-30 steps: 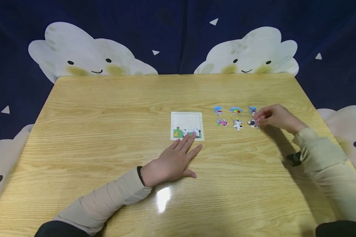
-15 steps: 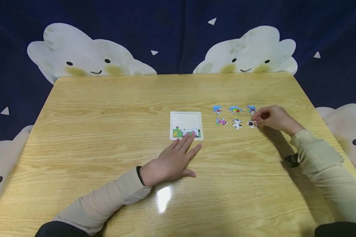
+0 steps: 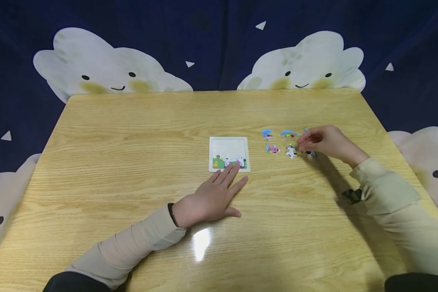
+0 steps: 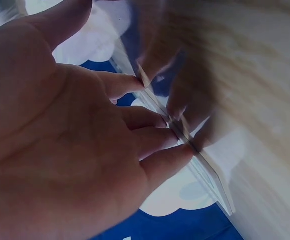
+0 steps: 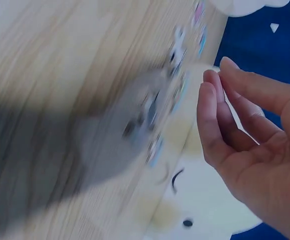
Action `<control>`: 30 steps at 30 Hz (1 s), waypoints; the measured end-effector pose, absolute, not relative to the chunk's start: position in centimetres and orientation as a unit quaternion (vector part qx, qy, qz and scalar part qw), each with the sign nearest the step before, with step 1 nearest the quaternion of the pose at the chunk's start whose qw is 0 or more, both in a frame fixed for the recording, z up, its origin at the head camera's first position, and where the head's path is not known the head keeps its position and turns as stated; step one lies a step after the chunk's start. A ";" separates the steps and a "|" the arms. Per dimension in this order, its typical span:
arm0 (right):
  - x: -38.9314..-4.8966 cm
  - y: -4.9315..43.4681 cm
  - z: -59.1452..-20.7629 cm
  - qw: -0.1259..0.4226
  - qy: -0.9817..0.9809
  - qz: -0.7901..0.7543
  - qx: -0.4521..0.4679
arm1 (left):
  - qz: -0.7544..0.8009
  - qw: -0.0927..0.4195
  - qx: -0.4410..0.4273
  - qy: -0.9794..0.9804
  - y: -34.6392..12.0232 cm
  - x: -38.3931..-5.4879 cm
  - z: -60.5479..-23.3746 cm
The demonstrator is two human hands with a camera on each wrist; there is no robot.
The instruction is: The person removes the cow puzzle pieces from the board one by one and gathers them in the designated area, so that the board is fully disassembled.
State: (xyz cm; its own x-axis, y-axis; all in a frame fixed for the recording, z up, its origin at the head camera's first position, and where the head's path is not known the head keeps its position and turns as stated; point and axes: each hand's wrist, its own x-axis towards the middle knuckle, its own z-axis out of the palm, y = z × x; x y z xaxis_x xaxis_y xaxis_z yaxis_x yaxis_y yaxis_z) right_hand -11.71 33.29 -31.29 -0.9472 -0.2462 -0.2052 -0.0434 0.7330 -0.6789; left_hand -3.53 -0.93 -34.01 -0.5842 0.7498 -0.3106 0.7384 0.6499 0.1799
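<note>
My left hand (image 3: 213, 198) lies with outstretched fingers, their tips on the lower edge of a square white puzzle tray (image 3: 230, 146). A strip of green and a white animal picture fills the tray's bottom. In the left wrist view the fingertips press along the tray's edge (image 4: 209, 167). To the right, my right hand (image 3: 330, 144) hovers over loose jigsaw pieces, fingers loosely bent with thumb near fingertips and nothing between them. Below it are a white piece (image 3: 291, 152) and a black-and-white piece (image 3: 310, 154), partly hidden by the hand. In the right wrist view a dark-patterned piece (image 5: 142, 115) lies in shadow.
Blue-topped pieces, one at left (image 3: 267, 134) and one in the middle (image 3: 288, 134), lie in the back row. A pink piece (image 3: 272, 149) is in the front row. The wooden table (image 3: 131, 142) meets a dark blue cloud-printed curtain (image 3: 211, 40) behind.
My right hand has left the black-and-white piece and shifted left and up, toward the white piece. The left hand stays at the tray.
</note>
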 end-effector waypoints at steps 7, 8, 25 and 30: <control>-12.8 28.2 -31.5 0.181 0.899 -0.384 -0.107 | 0.027 0.188 0.419 0.888 -1.1 -3.7 -34.1; -13.1 27.3 -31.7 0.185 0.895 -0.389 -0.112 | 0.027 0.190 0.418 0.888 -1.1 -3.7 -34.1; -15.0 15.5 -33.7 0.239 0.862 -0.408 -0.184 | 0.035 0.205 0.414 0.886 -0.9 -3.7 -34.1; -15.1 14.7 -33.6 0.246 0.859 -0.407 -0.189 | 0.035 0.207 0.411 0.887 -1.1 -3.8 -34.1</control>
